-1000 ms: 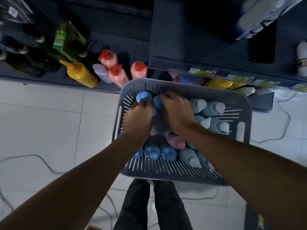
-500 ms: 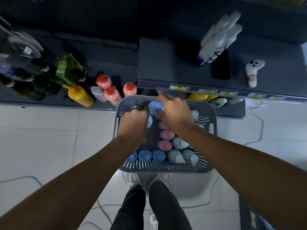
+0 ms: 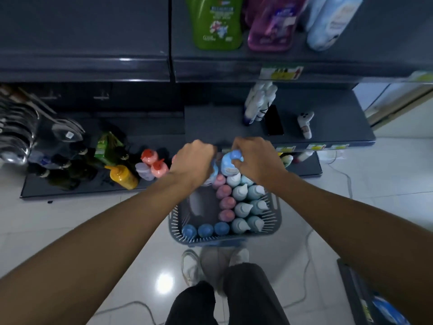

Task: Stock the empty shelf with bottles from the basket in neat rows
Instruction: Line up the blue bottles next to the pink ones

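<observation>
Blue-capped bottle (image 3: 228, 164), cap-end up toward shelf (image 3: 210, 125), right hand (image 3: 256, 160) fingers curled round it, left hand (image 3: 194, 163) fingers gripping second bottle (image 3: 214, 172)

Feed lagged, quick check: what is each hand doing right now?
Left hand: grips a blue bottle, mostly hidden.
Right hand: grips a blue-capped bottle.

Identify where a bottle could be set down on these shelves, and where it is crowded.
Free: middle shelf left of the white bottles; top shelf left of the green bottle; basket floor left of the pink bottles. Crowded: low shelf around the yellow bottle, basket's right side.
</observation>
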A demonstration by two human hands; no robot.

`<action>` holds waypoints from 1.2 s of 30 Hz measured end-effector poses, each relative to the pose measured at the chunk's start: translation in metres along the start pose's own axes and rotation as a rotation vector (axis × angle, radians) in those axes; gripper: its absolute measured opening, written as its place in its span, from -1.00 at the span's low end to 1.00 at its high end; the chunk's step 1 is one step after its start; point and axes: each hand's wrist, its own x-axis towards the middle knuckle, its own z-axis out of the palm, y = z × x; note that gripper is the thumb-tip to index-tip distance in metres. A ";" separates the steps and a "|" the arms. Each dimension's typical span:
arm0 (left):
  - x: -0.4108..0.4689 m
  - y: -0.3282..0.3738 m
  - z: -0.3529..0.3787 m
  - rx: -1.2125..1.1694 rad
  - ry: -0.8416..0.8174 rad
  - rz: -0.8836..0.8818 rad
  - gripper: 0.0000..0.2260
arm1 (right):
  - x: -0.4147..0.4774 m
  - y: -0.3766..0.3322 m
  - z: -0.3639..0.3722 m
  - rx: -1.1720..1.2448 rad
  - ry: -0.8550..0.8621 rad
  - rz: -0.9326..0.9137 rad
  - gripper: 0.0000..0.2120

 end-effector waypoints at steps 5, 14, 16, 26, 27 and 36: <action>-0.002 0.021 -0.055 -0.013 0.033 0.092 -0.77 | -0.013 0.003 -0.055 0.033 0.072 0.001 -0.83; 0.005 0.066 -0.145 -0.029 0.150 0.235 -0.70 | -0.027 0.009 -0.159 0.005 0.209 0.024 -0.86; 0.007 0.075 -0.162 -0.006 0.182 0.260 -0.67 | -0.029 0.011 -0.181 -0.013 0.230 0.028 -0.85; 0.011 0.125 -0.225 -0.018 0.310 0.365 -0.75 | -0.043 0.043 -0.269 -0.011 0.280 0.094 -0.91; 0.012 0.131 -0.230 -0.016 0.316 0.377 -0.75 | -0.043 0.048 -0.277 -0.014 0.277 0.094 -0.92; 0.046 0.188 -0.247 -0.050 0.337 0.338 -0.69 | -0.024 0.112 -0.322 -0.037 0.255 0.018 -0.86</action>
